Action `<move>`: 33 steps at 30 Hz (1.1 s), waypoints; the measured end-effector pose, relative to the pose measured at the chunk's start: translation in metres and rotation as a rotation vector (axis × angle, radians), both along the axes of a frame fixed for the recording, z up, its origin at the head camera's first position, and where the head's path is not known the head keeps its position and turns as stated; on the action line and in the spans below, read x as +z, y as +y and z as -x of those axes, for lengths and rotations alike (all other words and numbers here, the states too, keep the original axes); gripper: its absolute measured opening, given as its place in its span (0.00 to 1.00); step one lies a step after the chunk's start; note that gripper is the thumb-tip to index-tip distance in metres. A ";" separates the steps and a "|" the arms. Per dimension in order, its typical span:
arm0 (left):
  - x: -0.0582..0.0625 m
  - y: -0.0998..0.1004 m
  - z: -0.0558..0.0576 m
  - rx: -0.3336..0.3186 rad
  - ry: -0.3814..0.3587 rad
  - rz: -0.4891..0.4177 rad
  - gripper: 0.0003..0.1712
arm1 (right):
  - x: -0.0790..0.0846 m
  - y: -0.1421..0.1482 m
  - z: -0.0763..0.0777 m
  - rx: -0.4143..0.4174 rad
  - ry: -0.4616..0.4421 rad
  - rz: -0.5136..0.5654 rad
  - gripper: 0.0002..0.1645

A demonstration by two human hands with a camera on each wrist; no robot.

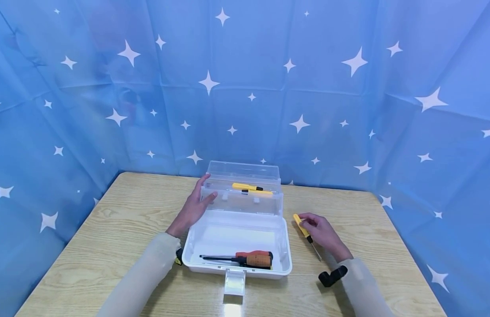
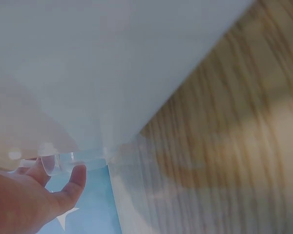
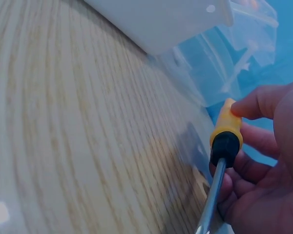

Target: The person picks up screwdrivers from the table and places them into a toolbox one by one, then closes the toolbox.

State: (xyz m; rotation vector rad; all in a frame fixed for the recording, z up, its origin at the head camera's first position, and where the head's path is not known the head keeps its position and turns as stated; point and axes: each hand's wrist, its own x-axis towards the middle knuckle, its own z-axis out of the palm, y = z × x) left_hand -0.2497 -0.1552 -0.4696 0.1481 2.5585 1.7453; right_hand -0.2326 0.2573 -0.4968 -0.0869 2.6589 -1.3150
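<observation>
A white toolbox (image 1: 237, 226) stands with its clear lid (image 1: 241, 202) swung up at the back. My left hand (image 1: 192, 210) holds the lid's left edge, the thumb across its near face; the left wrist view shows part of this hand (image 2: 44, 195) low at the left. To the right of the box, my right hand (image 1: 322, 231) pinches the yellow handle of a screwdriver (image 3: 227, 126) between thumb and fingers, its metal shaft slanting down toward the table. Inside the box, along the front wall, lie a red-handled screwdriver (image 1: 254, 253) and a brown-handled screwdriver (image 1: 258, 261).
Two yellow-handled screwdrivers (image 1: 248, 188) lie in the lid's compartment. A white latch (image 1: 234, 281) hangs open at the box's front. The wooden table (image 1: 122, 220) ends at a blue curtain (image 1: 260, 110) with white stars. Something black and yellow (image 1: 178, 257) shows beside the box's left side.
</observation>
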 end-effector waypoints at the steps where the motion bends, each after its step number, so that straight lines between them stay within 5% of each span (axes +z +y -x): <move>1: 0.000 0.000 0.000 -0.005 0.004 0.002 0.39 | 0.000 0.001 0.000 0.007 0.002 0.006 0.20; 33: -0.001 0.000 0.000 -0.004 0.013 0.002 0.40 | 0.007 0.008 0.002 -0.056 -0.040 0.082 0.24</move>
